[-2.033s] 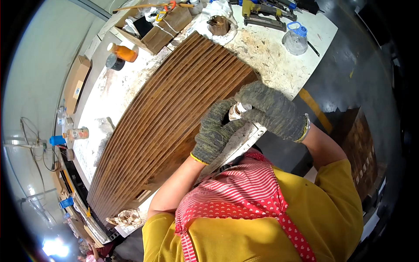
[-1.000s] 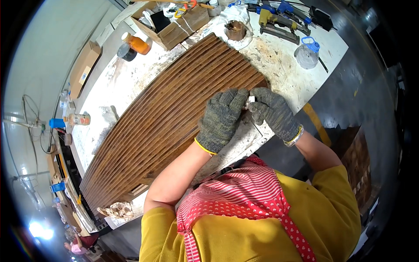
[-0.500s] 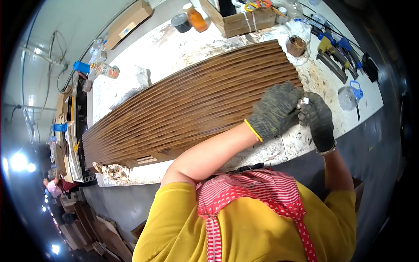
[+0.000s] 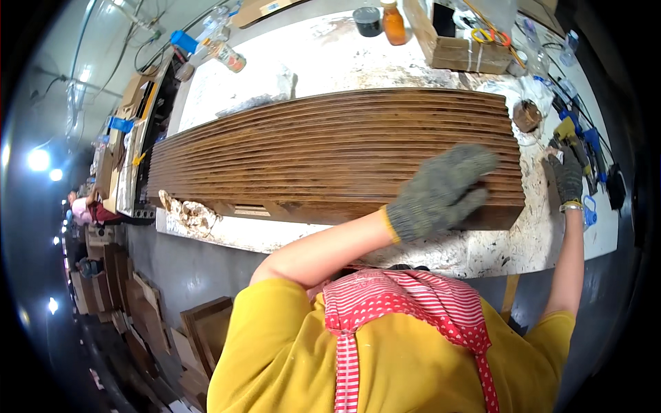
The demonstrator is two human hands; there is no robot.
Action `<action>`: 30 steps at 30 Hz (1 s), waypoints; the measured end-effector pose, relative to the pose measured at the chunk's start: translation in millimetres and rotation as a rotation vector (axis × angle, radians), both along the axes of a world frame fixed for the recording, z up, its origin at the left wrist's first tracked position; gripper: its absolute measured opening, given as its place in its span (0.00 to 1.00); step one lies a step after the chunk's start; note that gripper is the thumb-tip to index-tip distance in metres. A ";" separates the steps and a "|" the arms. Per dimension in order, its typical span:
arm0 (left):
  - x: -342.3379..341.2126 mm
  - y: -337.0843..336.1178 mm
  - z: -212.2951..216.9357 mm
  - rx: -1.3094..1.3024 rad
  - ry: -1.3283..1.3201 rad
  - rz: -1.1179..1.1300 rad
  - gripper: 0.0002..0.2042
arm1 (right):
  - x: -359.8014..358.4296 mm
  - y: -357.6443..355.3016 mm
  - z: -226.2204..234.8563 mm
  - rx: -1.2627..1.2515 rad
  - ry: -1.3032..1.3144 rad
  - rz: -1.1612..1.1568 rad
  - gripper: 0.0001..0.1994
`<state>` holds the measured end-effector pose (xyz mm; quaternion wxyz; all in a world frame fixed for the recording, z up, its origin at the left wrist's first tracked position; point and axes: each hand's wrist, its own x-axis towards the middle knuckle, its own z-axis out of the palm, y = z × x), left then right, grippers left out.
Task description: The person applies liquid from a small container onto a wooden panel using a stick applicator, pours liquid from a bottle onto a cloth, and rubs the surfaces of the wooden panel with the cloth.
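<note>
A long brown wooden panel with ridged slats (image 4: 330, 144) lies across the worktable. My left hand (image 4: 444, 193), in a dark grey knitted glove with a yellow cuff, is over the panel's right part, fingers stretched and apart, holding nothing. Past the panel's right end, my gloved right hand (image 4: 568, 180) is low over the table, fingers bent together. A small white bit (image 4: 559, 157) shows at its fingertips; what it is, I cannot make out. Just beyond that hand lies a yellow-and-black nail gun (image 4: 569, 131), beside a brown-stained pot or lump (image 4: 527, 115) on white cloth.
A wooden box (image 4: 468, 55) with orange- and yellow-handled scissors stands at the back, near an orange bottle (image 4: 394, 24) and a dark-lidded jar (image 4: 368, 22). Crumpled stained cloth (image 4: 189, 213) lies at the panel's left front. A person (image 4: 89, 210) is far left.
My hands have parted from the panel's right end. The right went farther right toward the nail gun; the left is over the slats with fingers opened. The view has shifted.
</note>
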<state>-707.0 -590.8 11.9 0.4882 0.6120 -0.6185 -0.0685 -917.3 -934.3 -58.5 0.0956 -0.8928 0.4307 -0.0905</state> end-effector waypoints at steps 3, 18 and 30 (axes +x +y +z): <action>25.7 85.9 -7.4 0.174 0.029 0.306 0.21 | 1.5 -40.3 -47.0 -0.028 0.373 0.003 0.32; 199.8 542.2 -83.6 0.100 0.263 1.856 0.29 | 63.8 159.8 38.1 0.084 -0.275 0.381 0.20; 295.9 603.3 -138.2 0.371 0.141 1.495 0.24 | 292.5 460.9 18.2 -0.042 -0.313 0.732 0.23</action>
